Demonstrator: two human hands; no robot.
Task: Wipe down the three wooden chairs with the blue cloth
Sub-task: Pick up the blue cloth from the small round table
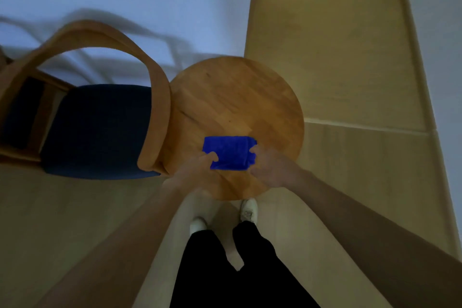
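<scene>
Dim room, pale floor [75, 207]; your left hand [200, 165] and right hand [267, 170] pinch blue cloth [228, 152] on round stool [237, 97]. Folded wad may unfold or slip; armchair [100, 77] touching stool blocks strokes

We see both hands on the folded blue cloth [228, 153], which lies on the round wooden stool [237, 107] seat near its front edge. Left hand [200, 166] pinches the cloth's left edge, right hand [268, 170] its right edge. Wooden armchair [155, 97] with dark blue cushion [100, 130] sits just left, arm touching or overlapping the stool rim. White shoes [248, 210] below.
</scene>
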